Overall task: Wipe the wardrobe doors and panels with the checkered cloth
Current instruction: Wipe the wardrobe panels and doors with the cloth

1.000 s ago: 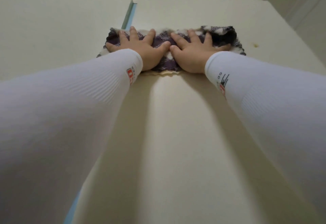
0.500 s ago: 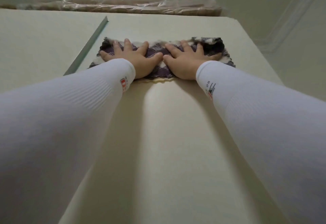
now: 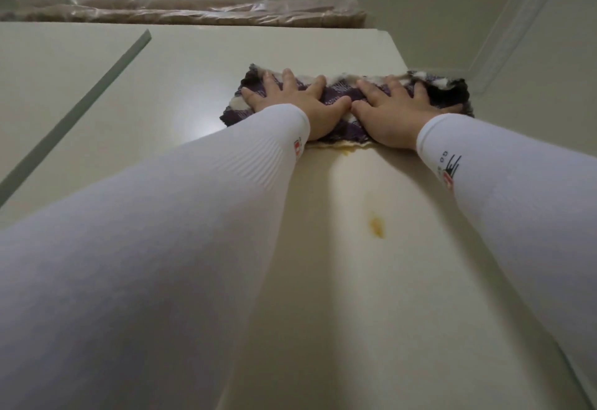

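A dark purple and white checkered cloth [image 3: 342,99] lies spread flat against the cream wardrobe door [image 3: 355,280], high up near its right edge. My left hand [image 3: 297,102] presses flat on the cloth's left half, fingers spread. Beside it, thumbs nearly touching, my right hand [image 3: 392,112] presses flat on the right half. Both arms wear white sleeves. A yellow stain [image 3: 376,225] shows on the door below the cloth, with a smaller yellow smear [image 3: 347,151] at the cloth's lower edge.
The gap between the two doors [image 3: 74,115] runs as a greenish strip on the left. A long bundle wrapped in clear plastic [image 3: 181,8] lies on top of the wardrobe. The room wall and ceiling moulding [image 3: 517,25] are close on the right.
Both hands have slid the cloth to the right and slightly down the door, toward its right edge. The yellow stain below the cloth has come into view.
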Demonstrator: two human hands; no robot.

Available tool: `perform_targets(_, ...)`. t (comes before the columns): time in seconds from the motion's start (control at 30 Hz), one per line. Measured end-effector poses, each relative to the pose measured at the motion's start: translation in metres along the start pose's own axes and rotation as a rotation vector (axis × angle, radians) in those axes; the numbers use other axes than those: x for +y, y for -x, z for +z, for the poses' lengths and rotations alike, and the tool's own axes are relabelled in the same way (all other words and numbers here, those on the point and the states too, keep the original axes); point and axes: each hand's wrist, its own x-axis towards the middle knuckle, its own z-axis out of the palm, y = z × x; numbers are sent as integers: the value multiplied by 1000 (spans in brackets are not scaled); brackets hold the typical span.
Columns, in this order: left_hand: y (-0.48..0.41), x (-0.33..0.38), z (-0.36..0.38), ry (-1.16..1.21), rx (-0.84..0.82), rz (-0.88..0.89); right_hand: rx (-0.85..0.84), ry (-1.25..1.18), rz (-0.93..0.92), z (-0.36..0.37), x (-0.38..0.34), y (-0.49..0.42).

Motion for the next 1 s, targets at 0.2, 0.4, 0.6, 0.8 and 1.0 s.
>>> perform_targets(0.2,-9,-3,-2,25,2,38,1,-9,68,-2,-7,-1)
perform_targets(0.4,-16,-26,-5,24,10,13,-17,19,93,1,-32,-4)
perform_targets(0.6,-18,-87,-18,28,25,-67,-55,-23,-21,5,-92,-15)
perform_targets(0.8,-19,-158,-24,7,49,-151,-60,-35,-145,16,-159,-13)
perform_targets(1.0,-23,-202,-25,11,47,-169,-58,-51,-201,23,-196,-3)
